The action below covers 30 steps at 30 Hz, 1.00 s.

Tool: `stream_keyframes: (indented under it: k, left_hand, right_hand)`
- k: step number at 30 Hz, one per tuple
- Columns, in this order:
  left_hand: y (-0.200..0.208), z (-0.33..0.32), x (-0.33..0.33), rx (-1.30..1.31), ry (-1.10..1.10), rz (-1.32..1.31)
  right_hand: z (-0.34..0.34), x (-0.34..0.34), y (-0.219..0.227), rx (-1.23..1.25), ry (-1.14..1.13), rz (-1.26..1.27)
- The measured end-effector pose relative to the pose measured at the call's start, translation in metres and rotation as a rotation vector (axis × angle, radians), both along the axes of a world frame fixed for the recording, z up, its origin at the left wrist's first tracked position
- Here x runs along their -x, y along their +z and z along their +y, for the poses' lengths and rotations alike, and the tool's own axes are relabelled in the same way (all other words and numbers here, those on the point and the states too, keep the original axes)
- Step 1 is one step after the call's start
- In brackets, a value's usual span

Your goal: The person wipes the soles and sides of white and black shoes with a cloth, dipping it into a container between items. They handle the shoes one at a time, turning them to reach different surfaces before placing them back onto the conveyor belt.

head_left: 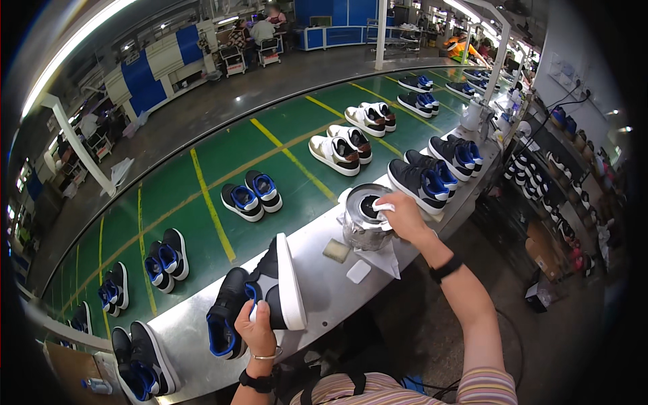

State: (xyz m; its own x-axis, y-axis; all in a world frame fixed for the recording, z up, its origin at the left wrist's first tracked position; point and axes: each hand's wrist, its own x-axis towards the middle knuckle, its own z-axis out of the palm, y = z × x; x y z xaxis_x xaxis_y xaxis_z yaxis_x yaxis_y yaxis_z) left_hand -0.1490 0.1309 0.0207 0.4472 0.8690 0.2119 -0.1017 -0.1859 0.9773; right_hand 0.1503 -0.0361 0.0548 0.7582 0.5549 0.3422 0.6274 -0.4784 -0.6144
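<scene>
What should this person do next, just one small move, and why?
Probably bring the right hand from the metal can toward the tilted shoe: that hand pinches a white wad at the can's open mouth, while the left hand holds the shoe with its white sole turned rightward.

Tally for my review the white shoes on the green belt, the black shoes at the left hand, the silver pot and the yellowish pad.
White shoes: 4
Black shoes at the left hand: 2
Silver pot: 1
Yellowish pad: 1
Total: 8
</scene>
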Motion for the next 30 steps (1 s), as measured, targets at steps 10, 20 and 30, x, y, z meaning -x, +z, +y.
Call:
stream_keyframes:
  k: [10,20,30]
  left_hand:
    - [-0.007,-0.001,0.009,0.406,-0.025,-0.210]
    - [0.000,0.004,0.004,0.504,-0.159,-0.246]
    - [0.023,-0.004,0.056,0.630,-0.123,-0.351]
  right_hand:
    - [0.028,-0.028,-0.016,0.140,0.038,0.053]
    - [0.053,0.125,0.008,-0.376,0.568,-0.024]
    - [0.092,0.135,-0.047,-0.357,0.420,0.122]
